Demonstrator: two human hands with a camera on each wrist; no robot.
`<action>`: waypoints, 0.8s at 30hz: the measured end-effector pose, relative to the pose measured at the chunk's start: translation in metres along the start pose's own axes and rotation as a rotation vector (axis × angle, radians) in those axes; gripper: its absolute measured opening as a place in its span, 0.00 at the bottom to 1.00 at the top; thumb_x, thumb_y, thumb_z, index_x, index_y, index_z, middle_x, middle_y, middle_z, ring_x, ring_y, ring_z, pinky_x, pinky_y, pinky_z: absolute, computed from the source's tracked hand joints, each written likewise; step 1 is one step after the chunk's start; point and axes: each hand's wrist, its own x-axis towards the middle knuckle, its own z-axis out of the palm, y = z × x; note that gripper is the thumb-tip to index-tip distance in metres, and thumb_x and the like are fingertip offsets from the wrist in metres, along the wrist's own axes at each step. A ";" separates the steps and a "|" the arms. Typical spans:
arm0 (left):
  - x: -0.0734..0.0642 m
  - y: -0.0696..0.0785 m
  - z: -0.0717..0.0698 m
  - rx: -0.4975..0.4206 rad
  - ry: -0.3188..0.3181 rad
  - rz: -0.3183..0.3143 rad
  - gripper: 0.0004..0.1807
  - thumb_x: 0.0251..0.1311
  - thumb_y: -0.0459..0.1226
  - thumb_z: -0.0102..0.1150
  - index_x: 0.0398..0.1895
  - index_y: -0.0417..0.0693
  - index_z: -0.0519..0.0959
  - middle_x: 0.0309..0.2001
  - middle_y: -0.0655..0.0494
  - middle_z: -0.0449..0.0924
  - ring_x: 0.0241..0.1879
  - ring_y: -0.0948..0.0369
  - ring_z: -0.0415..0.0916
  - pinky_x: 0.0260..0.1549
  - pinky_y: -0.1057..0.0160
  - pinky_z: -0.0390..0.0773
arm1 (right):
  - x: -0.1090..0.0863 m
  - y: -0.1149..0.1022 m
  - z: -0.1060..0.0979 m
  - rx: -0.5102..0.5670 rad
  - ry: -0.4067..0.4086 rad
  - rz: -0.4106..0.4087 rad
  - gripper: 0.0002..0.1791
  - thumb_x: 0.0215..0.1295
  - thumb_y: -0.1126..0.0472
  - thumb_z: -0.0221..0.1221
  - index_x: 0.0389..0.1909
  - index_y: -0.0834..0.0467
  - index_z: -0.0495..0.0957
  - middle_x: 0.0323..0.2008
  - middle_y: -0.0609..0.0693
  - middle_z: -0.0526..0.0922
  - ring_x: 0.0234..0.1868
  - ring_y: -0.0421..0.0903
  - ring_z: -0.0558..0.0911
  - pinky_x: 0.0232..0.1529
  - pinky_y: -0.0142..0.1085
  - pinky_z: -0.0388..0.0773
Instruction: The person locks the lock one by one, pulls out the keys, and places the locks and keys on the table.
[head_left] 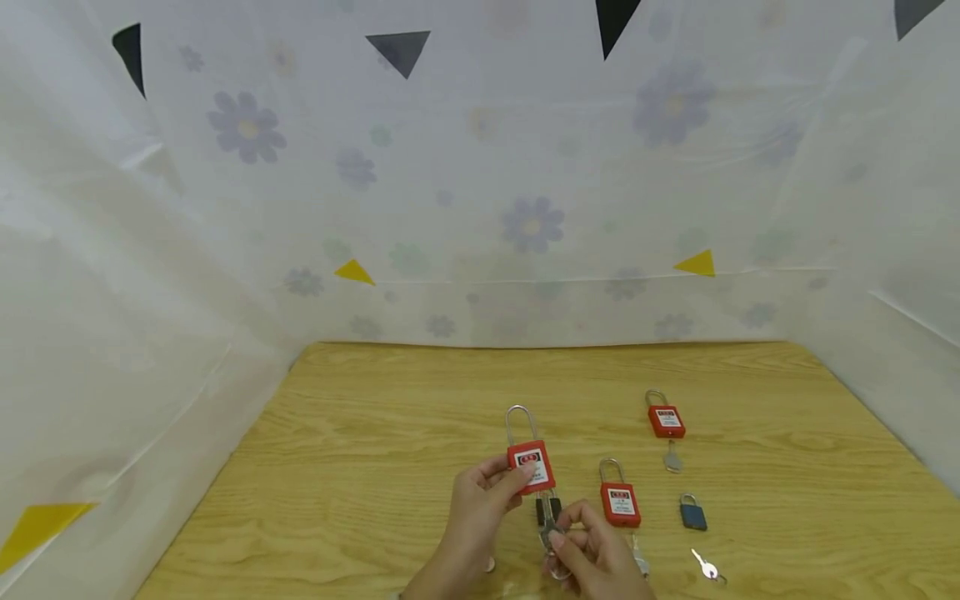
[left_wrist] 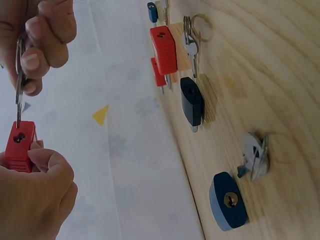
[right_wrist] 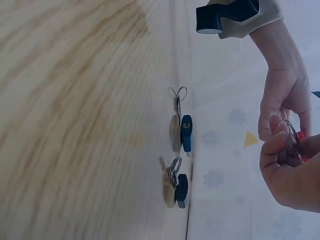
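Note:
My left hand (head_left: 476, 504) grips a red padlock (head_left: 542, 477) by its body, thumb across the white label, the steel shackle pointing up and away. Below it, the right hand (head_left: 600, 554) pinches a key (head_left: 551, 533) on a metal ring between thumb and fingers. In the left wrist view the key's tip is right at the keyhole in the underside of the red padlock (left_wrist: 22, 150). A black padlock (head_left: 555, 507) lies on the table behind the key, partly covered by it. In the right wrist view, the fingers hide most of the held padlock.
Two more red padlocks (head_left: 620, 505) (head_left: 667, 422) lie to the right, with keys (head_left: 672, 458) (head_left: 639, 557) near them. Beside these are a blue padlock (head_left: 693, 515) and its key (head_left: 707, 568). Another blue padlock (left_wrist: 225, 202) shows in the left wrist view. A white patterned curtain (head_left: 480, 167) surrounds the wooden table (head_left: 375, 417).

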 end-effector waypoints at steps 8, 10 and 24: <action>0.000 -0.003 -0.013 -0.013 0.016 -0.025 0.19 0.57 0.37 0.60 0.48 0.32 0.74 0.28 0.63 0.80 0.26 0.69 0.70 0.27 0.73 0.71 | 0.018 -0.003 -0.021 -0.334 0.310 -0.100 0.06 0.65 0.66 0.54 0.34 0.66 0.72 0.26 0.49 0.76 0.23 0.35 0.71 0.22 0.28 0.70; -0.001 -0.006 -0.015 -0.008 0.016 -0.034 0.19 0.57 0.37 0.60 0.48 0.32 0.75 0.28 0.63 0.80 0.25 0.69 0.69 0.27 0.73 0.70 | 0.028 -0.005 -0.031 -0.408 0.409 -0.090 0.05 0.63 0.66 0.56 0.33 0.65 0.75 0.26 0.48 0.75 0.23 0.35 0.69 0.23 0.27 0.69; -0.003 -0.010 -0.016 0.007 -0.009 -0.034 0.19 0.56 0.38 0.61 0.47 0.33 0.75 0.28 0.63 0.80 0.26 0.69 0.71 0.30 0.72 0.72 | 0.100 0.005 -0.121 -0.535 0.499 0.113 0.14 0.65 0.63 0.53 0.42 0.72 0.76 0.35 0.62 0.79 0.33 0.47 0.76 0.27 0.33 0.73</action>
